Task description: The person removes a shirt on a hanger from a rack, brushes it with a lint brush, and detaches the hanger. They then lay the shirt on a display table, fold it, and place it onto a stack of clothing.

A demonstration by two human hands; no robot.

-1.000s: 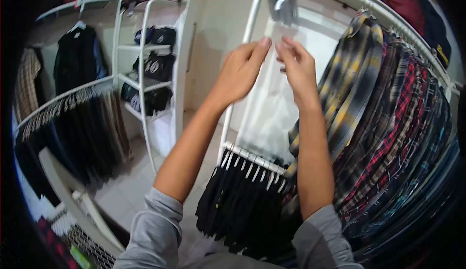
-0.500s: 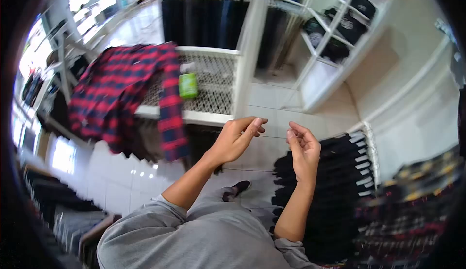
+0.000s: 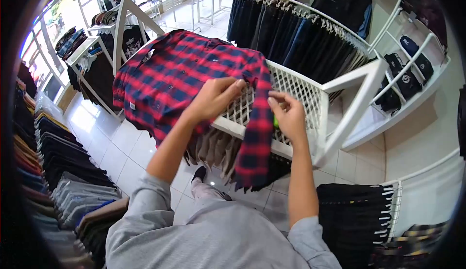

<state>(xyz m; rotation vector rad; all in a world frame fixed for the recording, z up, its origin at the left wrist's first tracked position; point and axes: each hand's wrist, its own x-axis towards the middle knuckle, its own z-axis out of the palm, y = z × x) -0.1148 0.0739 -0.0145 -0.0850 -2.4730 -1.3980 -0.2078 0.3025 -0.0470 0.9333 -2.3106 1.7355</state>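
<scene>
A red and navy plaid shirt (image 3: 182, 75) is spread over a white mesh-topped stand, with one sleeve (image 3: 257, 133) hanging over the near edge. My left hand (image 3: 218, 96) is at the inner edge of that sleeve near the armpit, thumb and fingers closed on the cloth. On the sleeve's other side is my right hand (image 3: 289, 116), its fingers curled and its thumb a little apart from the forefinger. Its fingertips are close to the sleeve's edge. Something bright green (image 3: 276, 122) shows between sleeve and right hand, mostly hidden.
The white stand (image 3: 315, 109) has a raised frame at its right. Dark trousers (image 3: 281, 31) hang on a curved rail behind. Caps (image 3: 405, 79) fill a shelf at right. Folded or hung clothes (image 3: 68, 142) line the left side. Black garments (image 3: 354, 215) hang at lower right.
My view has turned and come nearer the stand, so the shirt sits more centrally. Both hands have gone from in front of the stand to either side of the sleeve.
</scene>
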